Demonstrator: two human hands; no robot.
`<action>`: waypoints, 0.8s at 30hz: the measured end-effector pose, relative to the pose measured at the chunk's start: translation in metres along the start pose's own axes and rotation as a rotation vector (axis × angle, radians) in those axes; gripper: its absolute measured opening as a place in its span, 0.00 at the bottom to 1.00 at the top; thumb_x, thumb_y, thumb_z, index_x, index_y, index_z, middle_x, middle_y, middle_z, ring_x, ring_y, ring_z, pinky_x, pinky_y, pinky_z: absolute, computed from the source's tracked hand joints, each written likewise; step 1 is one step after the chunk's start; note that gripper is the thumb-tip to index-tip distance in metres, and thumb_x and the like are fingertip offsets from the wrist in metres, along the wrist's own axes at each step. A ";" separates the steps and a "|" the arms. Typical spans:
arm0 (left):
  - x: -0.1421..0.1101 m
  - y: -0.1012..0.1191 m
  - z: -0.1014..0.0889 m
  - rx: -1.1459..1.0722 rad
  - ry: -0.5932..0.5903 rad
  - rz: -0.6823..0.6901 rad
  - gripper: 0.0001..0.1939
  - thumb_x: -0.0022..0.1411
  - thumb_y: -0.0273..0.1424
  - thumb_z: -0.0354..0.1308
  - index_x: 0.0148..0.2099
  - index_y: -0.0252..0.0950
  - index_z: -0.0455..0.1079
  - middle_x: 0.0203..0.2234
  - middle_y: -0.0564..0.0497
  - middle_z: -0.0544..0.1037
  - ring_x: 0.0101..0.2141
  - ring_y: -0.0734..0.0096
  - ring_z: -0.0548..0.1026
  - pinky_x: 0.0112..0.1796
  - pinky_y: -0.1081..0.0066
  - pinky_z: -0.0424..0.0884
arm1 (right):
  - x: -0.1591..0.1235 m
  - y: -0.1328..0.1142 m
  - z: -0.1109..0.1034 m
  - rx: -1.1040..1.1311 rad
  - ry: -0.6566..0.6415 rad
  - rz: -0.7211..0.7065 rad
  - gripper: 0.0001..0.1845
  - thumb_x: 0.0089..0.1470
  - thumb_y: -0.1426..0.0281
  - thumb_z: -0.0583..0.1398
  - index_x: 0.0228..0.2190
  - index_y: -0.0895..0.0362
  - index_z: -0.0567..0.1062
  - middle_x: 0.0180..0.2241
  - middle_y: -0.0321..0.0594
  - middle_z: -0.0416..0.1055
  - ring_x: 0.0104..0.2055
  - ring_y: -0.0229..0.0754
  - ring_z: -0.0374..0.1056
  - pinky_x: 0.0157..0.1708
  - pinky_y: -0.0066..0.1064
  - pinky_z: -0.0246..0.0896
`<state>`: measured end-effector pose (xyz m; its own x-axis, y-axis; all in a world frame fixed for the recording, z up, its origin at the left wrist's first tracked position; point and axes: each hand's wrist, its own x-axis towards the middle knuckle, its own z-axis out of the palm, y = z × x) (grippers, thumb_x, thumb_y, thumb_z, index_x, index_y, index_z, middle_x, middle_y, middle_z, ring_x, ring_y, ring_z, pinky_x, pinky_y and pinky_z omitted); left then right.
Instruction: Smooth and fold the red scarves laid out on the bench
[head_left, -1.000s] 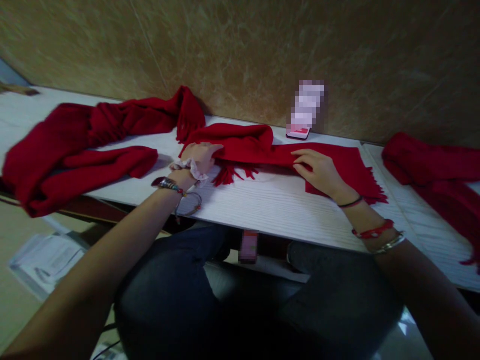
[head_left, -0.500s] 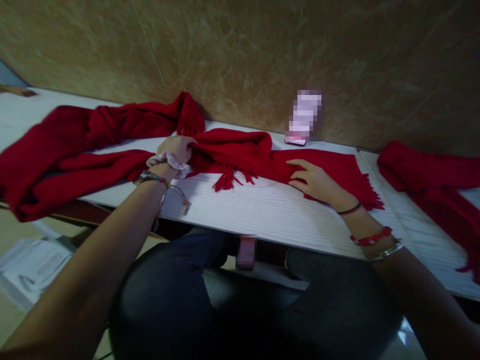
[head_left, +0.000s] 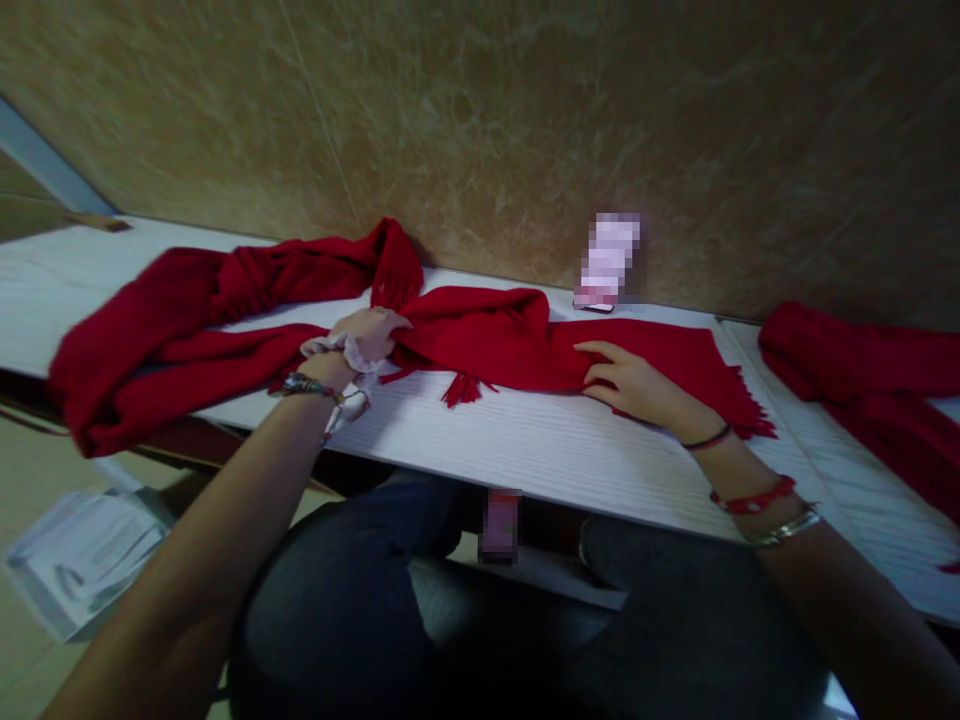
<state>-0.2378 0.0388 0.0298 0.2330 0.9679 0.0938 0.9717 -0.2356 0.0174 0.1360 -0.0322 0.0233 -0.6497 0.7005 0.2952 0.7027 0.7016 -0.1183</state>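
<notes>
A red fringed scarf (head_left: 487, 335) lies lengthwise on the white table, with a raised fold near its middle. My left hand (head_left: 370, 333) is closed on the scarf's left part, thumb and fingers pinching the cloth. A tuft of fringe pokes out from under the cloth in front. My right hand (head_left: 637, 388) rests open on the scarf's right part, fingers stretched and slightly apart. To its right, the fringed end spreads flat. Left of my left hand lies more red scarf (head_left: 142, 310), loosely bunched and looped; whether it is a separate piece I cannot tell.
Another red scarf (head_left: 862, 360) lies at the right, past a seam in the white tabletop (head_left: 487, 440). A phone (head_left: 607, 262), screen blurred, leans on the marbled wall (head_left: 465, 120). At lower left, a white box (head_left: 90, 560) stands on the floor.
The view has shifted slightly, so everything sits lower. Under my left hand the scarf's fold has come down flatter, and less fringe shows in front. My right hand stays on the cloth.
</notes>
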 end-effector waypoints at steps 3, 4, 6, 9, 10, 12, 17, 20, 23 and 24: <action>0.003 -0.006 -0.007 0.104 -0.007 -0.028 0.24 0.50 0.21 0.48 0.51 0.34 0.68 0.46 0.45 0.71 0.46 0.60 0.69 0.46 0.66 0.64 | -0.001 0.001 -0.002 0.012 0.008 0.048 0.07 0.52 0.72 0.56 0.27 0.59 0.75 0.52 0.51 0.61 0.53 0.48 0.60 0.52 0.41 0.57; 0.004 -0.008 -0.008 0.131 -0.018 -0.038 0.24 0.51 0.21 0.49 0.51 0.33 0.67 0.46 0.45 0.71 0.46 0.61 0.68 0.46 0.67 0.64 | -0.001 0.002 -0.001 0.016 0.009 0.053 0.07 0.51 0.73 0.56 0.28 0.59 0.75 0.53 0.51 0.61 0.53 0.48 0.60 0.52 0.41 0.57; 0.006 -0.010 -0.004 0.160 -0.059 -0.059 0.25 0.50 0.21 0.50 0.53 0.31 0.65 0.46 0.44 0.71 0.46 0.63 0.69 0.46 0.70 0.63 | -0.002 0.002 0.001 0.031 0.013 0.057 0.07 0.50 0.75 0.56 0.31 0.60 0.74 0.54 0.51 0.59 0.55 0.48 0.58 0.53 0.42 0.56; 0.006 -0.011 0.005 0.181 -0.093 -0.077 0.25 0.51 0.20 0.49 0.53 0.29 0.65 0.46 0.43 0.70 0.45 0.65 0.69 0.45 0.72 0.64 | -0.002 0.003 0.006 0.067 0.041 0.061 0.14 0.49 0.78 0.54 0.39 0.60 0.72 0.55 0.52 0.58 0.56 0.46 0.57 0.54 0.42 0.54; 0.006 -0.011 0.005 0.185 -0.083 -0.083 0.23 0.52 0.20 0.49 0.52 0.29 0.65 0.46 0.43 0.70 0.43 0.65 0.69 0.44 0.71 0.65 | -0.001 0.003 0.006 0.082 0.063 0.061 0.16 0.48 0.79 0.54 0.40 0.60 0.72 0.55 0.52 0.59 0.56 0.46 0.57 0.54 0.42 0.54; 0.006 -0.012 -0.003 0.196 -0.035 -0.100 0.22 0.54 0.21 0.47 0.51 0.31 0.66 0.44 0.45 0.70 0.42 0.65 0.69 0.41 0.70 0.66 | 0.000 0.002 0.006 0.109 0.131 0.057 0.17 0.47 0.80 0.53 0.39 0.59 0.72 0.53 0.49 0.62 0.54 0.45 0.59 0.54 0.42 0.55; 0.007 -0.012 -0.060 0.210 0.405 -0.064 0.20 0.56 0.23 0.47 0.51 0.34 0.65 0.47 0.49 0.66 0.45 0.66 0.66 0.44 0.69 0.64 | -0.001 0.001 -0.006 0.109 0.449 0.150 0.18 0.46 0.81 0.52 0.38 0.54 0.73 0.49 0.42 0.68 0.52 0.47 0.62 0.53 0.47 0.55; 0.007 -0.013 -0.074 0.149 0.565 0.055 0.18 0.57 0.23 0.47 0.49 0.30 0.67 0.46 0.48 0.67 0.47 0.69 0.64 0.49 0.70 0.60 | -0.003 0.002 -0.008 0.193 0.464 0.170 0.23 0.44 0.81 0.53 0.42 0.55 0.71 0.49 0.42 0.67 0.53 0.47 0.62 0.52 0.46 0.58; 0.003 -0.018 -0.050 0.096 0.149 0.136 0.18 0.53 0.19 0.49 0.48 0.27 0.67 0.45 0.47 0.70 0.47 0.70 0.65 0.50 0.71 0.60 | -0.005 0.004 -0.002 0.338 0.262 0.138 0.30 0.42 0.82 0.52 0.49 0.55 0.67 0.52 0.42 0.64 0.53 0.44 0.61 0.49 0.41 0.63; 0.002 -0.021 -0.037 0.079 0.004 0.141 0.20 0.53 0.17 0.49 0.49 0.28 0.66 0.46 0.48 0.70 0.48 0.70 0.65 0.51 0.71 0.59 | -0.005 0.005 0.002 0.360 0.194 0.126 0.32 0.41 0.82 0.52 0.50 0.55 0.66 0.53 0.43 0.63 0.53 0.44 0.61 0.49 0.40 0.63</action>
<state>-0.2591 0.0421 0.0662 0.3673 0.9253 0.0942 0.9294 -0.3613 -0.0751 0.1420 -0.0322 0.0198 -0.4741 0.7704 0.4263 0.6047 0.6368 -0.4783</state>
